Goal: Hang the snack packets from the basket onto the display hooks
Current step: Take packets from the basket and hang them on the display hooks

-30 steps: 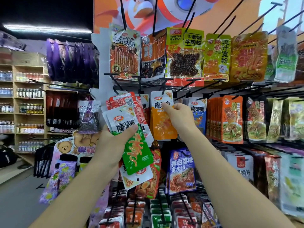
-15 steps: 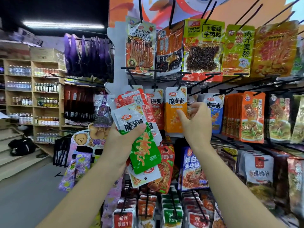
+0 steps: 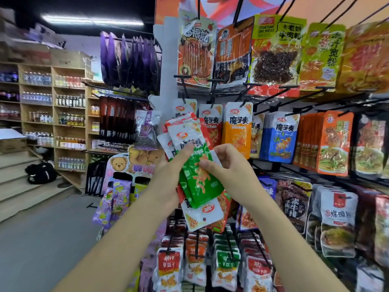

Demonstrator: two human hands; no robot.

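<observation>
– Snack packets (image 3: 185, 133): how are they held?
– The left thumb (image 3: 186, 149) presses across the front of a fanned, white-topped bundle. The other left fingers are hidden behind it. The left hand (image 3: 166, 182) grips the bundle from its left side.
– And the right fingers (image 3: 207, 165)?
– Curled, they pinch the upper right edge of the green packet (image 3: 200, 182), the foremost of the bundle. The right hand (image 3: 231, 167) sits just beside the left.
– Where does the bundle lie?
– It is held in the air before the left edge of the display rack (image 3: 161, 60), level with its middle row, and it overlaps the hung packets behind. One white packet (image 3: 203, 213) points tab-down below the green one.
– What surrounds it?
– Display hooks (image 3: 216, 80) jut forward above. An orange packet (image 3: 237, 133) and a blue packet (image 3: 282, 140) hang just to the right. Wooden shelves (image 3: 37, 98) of bottles stand well apart, beyond the rack's left edge.
</observation>
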